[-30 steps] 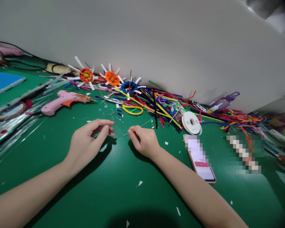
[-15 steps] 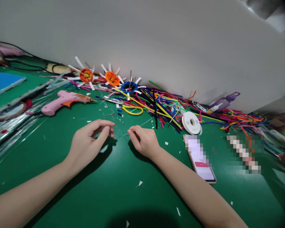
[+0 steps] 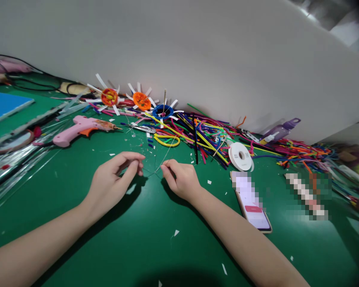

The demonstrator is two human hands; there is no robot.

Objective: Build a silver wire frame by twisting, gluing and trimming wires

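Observation:
My left hand [image 3: 115,175] and my right hand [image 3: 179,177] face each other low over the green table [image 3: 143,239]. A thin, pale thread or wire [image 3: 156,171] spans the gap between them. Thumb and forefinger of the left hand pinch one end; those of the right pinch it on the other side. A loose end of it sticks up and away past the right fingertips. Beyond the hands lie a yellow pipe cleaner loop [image 3: 167,143] and small scissors [image 3: 142,128].
At left lies a pink glue gun [image 3: 74,129]. Colourful pipe cleaners [image 3: 203,135] pile along the wall with several paper-strip flowers [image 3: 142,101]. A white spool [image 3: 241,156], a phone [image 3: 253,207] and a purple bottle [image 3: 283,129] are at right. White paper scraps [image 3: 176,232] dot the table.
The loose end of the thread or wire has swung from pointing right to pointing up and away. Both hands keep their pinch in nearly the same place.

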